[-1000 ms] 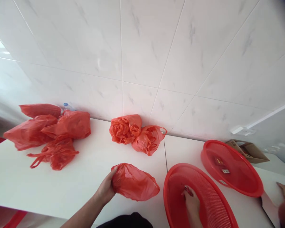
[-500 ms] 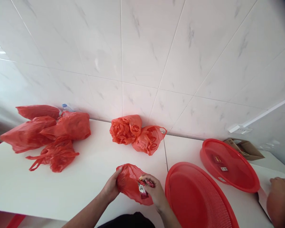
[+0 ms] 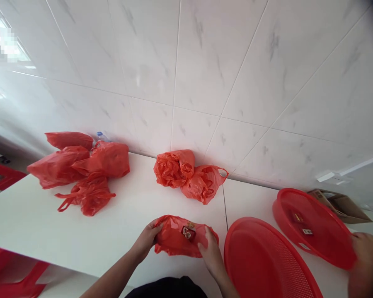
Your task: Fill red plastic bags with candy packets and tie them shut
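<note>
- The left hand (image 3: 149,238) is pinching the left rim of an open red bag (image 3: 170,242), near middle of the surface (image 3: 136,207); the right hand (image 3: 211,253), no longer holding packets, is gripping its right side.
- A packet (image 3: 188,233) is now lying inside; the bag is apparently gaining contents.
- Packet lettering and the right-hand basin's (image 3: 280,215) label (image 3: 307,231) are remaining illegible.

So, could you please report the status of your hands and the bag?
Left hand holding bag at left, right hand at right. Bag open, dark red packet showing inside. Near basket close by on right.
</note>
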`<move>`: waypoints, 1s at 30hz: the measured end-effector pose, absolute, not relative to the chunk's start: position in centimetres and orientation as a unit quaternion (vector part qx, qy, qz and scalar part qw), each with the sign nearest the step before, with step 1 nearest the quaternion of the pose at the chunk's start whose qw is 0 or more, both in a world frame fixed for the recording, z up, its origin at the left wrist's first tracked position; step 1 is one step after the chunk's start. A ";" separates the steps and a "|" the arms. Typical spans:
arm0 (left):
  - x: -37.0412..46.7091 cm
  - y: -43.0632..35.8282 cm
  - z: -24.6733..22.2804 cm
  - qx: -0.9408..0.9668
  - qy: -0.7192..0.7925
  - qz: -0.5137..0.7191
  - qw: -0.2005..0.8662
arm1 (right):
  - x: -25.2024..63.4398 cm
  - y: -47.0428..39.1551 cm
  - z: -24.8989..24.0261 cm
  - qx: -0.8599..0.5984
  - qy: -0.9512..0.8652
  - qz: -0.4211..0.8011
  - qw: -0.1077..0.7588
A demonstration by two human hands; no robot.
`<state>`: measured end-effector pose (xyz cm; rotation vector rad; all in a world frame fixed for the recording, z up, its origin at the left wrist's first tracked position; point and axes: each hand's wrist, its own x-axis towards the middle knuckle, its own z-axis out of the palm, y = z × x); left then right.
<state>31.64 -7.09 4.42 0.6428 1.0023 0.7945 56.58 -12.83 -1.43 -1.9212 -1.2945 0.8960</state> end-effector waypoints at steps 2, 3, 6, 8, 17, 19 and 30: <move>31.6 -6.7 4.7 0.315 0.476 0.359 0.738 | 56.4 -13.5 0.1 -0.733 -0.503 0.316 0.331; 31.6 -6.5 4.9 0.328 0.481 0.363 0.728 | 56.2 -13.8 1.0 -0.734 -0.508 0.300 0.336; 31.4 -5.6 6.2 0.361 0.473 0.393 0.701 | 56.0 -14.7 3.6 -0.728 -0.540 0.236 0.350; 31.2 -5.1 7.3 0.377 0.471 0.398 0.691 | 56.1 -15.1 4.6 -0.722 -0.559 0.207 0.350; 30.7 -5.6 7.3 0.461 0.523 0.346 0.628 | 57.5 -15.0 4.4 -0.737 -0.519 0.225 0.371; 30.7 -6.0 7.1 0.468 0.525 0.339 0.625 | 57.5 -14.5 4.4 -0.750 -0.517 0.135 0.391; 30.3 -5.5 7.3 0.505 0.558 0.369 0.545 | 59.0 -11.7 10.5 -0.735 -0.485 0.336 0.335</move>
